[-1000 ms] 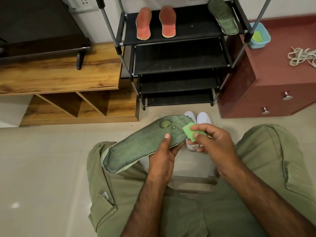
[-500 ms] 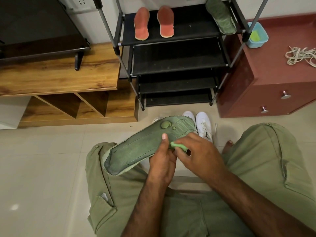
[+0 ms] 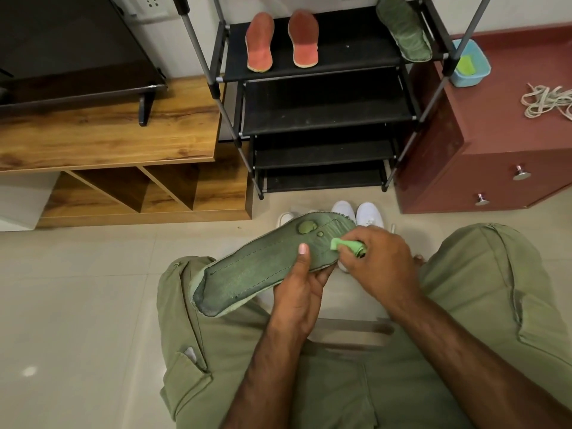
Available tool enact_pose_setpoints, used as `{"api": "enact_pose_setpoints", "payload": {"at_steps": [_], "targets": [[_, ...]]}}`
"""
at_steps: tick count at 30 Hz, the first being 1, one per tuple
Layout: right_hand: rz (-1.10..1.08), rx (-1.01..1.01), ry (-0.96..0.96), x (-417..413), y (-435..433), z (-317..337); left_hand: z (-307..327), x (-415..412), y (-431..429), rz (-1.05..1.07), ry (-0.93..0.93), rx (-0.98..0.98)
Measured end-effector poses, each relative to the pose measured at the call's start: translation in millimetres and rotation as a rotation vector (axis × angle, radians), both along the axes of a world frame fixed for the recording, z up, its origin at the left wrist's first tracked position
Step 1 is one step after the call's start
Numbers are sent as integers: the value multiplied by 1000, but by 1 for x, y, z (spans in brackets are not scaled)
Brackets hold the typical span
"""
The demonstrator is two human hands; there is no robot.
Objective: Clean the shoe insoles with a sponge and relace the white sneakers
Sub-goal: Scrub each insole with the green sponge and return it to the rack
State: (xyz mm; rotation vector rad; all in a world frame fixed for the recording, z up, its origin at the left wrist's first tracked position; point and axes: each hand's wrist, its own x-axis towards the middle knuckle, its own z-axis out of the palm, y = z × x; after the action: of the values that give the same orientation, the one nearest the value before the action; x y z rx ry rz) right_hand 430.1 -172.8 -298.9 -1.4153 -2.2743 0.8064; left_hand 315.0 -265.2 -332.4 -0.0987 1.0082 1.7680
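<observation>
Where the person sat: on the pale tiled floor, knees spread in olive trousers, facing a black shoe rack (image 3: 325, 100) with a wooden unit (image 3: 108, 131) on one side and a red cabinet (image 3: 483, 125) on the other.
Rack top: a pair of orange insoles (image 3: 260, 41) lay there, with a second green insole (image 3: 404, 27) well apart from them.
Cabinet top: loose white laces (image 3: 548, 100) and a blue tub (image 3: 481, 72).
White sneakers (image 3: 370, 213): side by side on the floor just before the rack, partly hidden behind the held insole.
Green insole (image 3: 263, 267): held up over the left thigh, top face upward. Its long axis ran from the narrow end, low at the left, to the broad end, up at the right, which pointed toward the sneakers.
Left hand (image 3: 301, 292): curled round the insole from beneath, just past its middle, with the thumb lying on the top face.
Right hand (image 3: 380, 264): fingers pinched tight on a folded green sponge (image 3: 343, 244), which it pressed against the broad end near the right edge.
Sponge to insole: this hand was the nearer to the broad end, and most of the face stretched away left and down from the sponge. I judged that a stroke would have to follow that axis toward the narrow end, past the left thumb.
Wet beads (image 3: 306, 226): two drops sat on the face just left of the sponge.
</observation>
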Motion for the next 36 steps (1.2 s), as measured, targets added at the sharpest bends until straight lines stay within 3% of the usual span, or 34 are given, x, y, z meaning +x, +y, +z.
{"api": "enact_pose_setpoints", "payload": {"at_steps": [2, 7, 12, 16, 19, 23, 27, 36], "targets": [[-73, 16, -21, 3, 5, -1, 1, 3, 0, 12, 0, 3], [132, -73, 51, -4, -18, 6, -3, 1, -2, -1, 1, -25], [-157, -58, 19, 4, 9, 6, 9, 2, 1, 63, -43, 37], [13, -83, 16, 5, -5, 10, 10, 0, -1, 80, -48, 32], [-104, -172, 107, 17, 8, 5, 15, -2, -2, 96, -46, 36], [-234, -102, 278, 21, 13, 13, 16, -1, 0, 111, -39, -6], [-172, -69, 389, 11, 0, 21, 14, -2, 0, 89, -32, -24], [-119, -321, 539, -8, -15, 12, 21, -2, -1, 90, -64, -56]]}}
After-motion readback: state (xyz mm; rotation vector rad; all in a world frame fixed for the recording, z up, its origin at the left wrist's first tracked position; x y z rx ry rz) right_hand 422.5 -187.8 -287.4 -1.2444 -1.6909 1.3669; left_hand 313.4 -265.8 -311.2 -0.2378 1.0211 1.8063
